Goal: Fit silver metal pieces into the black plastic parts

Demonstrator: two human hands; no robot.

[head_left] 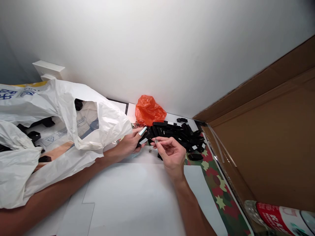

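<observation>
My left hand (131, 144) is closed around a black plastic part (145, 137) with a white patch on its side. A shiny silver cover (142, 131) sits on the thumb of that hand. Just to the right, my right hand (171, 152) pinches a small metal piece (156, 141) between thumb and fingers, close to the black part; whether they touch I cannot tell. Below them a tiny metal piece (150, 150) lies on the white surface. Behind my right hand is a heap of black plastic parts (177, 132), several with white patches.
An orange plastic bag (149, 110) stands against the wall, with small reddish bits (137, 125) beside it. On the left, a white plastic bag (73, 88) holding black parts overhangs my left forearm. A cardboard panel (273, 131) and a red-labelled bottle (278, 216) are at right.
</observation>
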